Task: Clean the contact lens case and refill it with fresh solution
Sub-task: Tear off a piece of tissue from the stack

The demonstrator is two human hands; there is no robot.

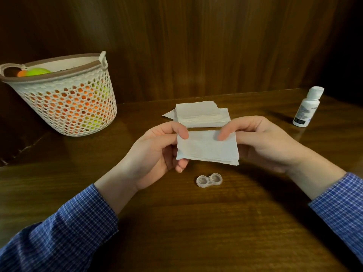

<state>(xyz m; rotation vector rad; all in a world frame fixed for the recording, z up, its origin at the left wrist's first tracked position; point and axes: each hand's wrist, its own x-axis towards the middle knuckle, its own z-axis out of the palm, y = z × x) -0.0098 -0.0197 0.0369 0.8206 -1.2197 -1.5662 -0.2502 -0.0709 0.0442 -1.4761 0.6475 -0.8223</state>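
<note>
A folded white tissue [208, 148] is held above the table between both hands. My left hand [155, 152] pinches its left edge and my right hand [263, 142] pinches its right edge. Below the tissue, on the wooden table [196, 222], lies a clear contact lens case [209, 180] with two round wells and no caps on it. A white solution bottle [307, 107] with a flip cap stands at the right, apart from both hands.
A stack of folded white tissues [202, 114] lies just behind the hands. A white perforated basket [64, 95] with orange and green things inside stands at the back left. A dark wooden wall rises behind the table.
</note>
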